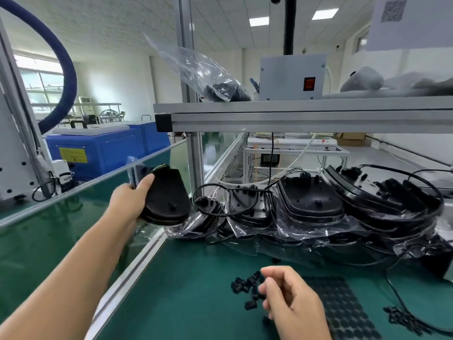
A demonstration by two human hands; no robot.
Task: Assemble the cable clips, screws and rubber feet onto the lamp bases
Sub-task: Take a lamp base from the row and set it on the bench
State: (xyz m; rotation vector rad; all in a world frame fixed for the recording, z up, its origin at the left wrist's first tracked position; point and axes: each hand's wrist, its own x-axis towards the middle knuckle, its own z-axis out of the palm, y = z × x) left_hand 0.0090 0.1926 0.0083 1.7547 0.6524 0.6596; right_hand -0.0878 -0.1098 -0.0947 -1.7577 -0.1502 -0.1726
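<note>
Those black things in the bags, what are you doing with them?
They are lamp bases, stacked in clear bags along the back of the green table. The left hand grips one lamp base, out to the left of the row. The right hand hovers with curled fingers over a small pile of black cable clips, beside a sheet of round rubber feet. I cannot tell if it already pinches a clip.

A grey box (291, 77) with a red switch (309, 83) sits on the shelf (294, 116)
</note>
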